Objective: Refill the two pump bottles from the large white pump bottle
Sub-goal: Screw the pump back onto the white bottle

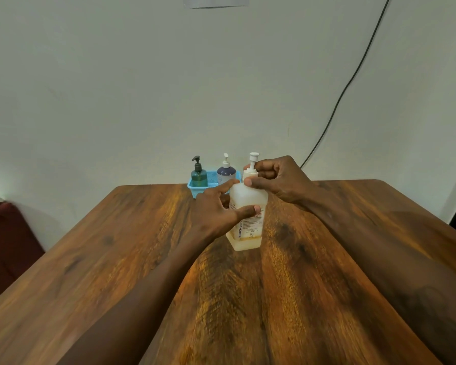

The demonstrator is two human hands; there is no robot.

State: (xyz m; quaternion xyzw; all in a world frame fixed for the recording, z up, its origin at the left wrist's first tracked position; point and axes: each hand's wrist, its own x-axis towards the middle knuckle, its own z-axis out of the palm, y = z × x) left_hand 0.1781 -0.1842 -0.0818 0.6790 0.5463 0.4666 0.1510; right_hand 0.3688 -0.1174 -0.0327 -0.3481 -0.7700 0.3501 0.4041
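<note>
The large white pump bottle (248, 206) stands upright near the middle of the wooden table (142, 259), with a little amber liquid at its bottom. My left hand (216, 209) grips its body from the left, thumb across the label. My right hand (277, 177) is closed around the white pump collar at the bottle's neck; the pump head sticks up above my fingers. Behind, at the table's far edge, a light blue basket (211, 180) holds a green pump bottle (198, 173) and a dark blue pump bottle (226, 171) with a white pump.
A pale wall rises right behind the table's far edge. A black cable (353, 77) runs down the wall at right. A dark red seat (8, 246) sits beyond the table's left edge.
</note>
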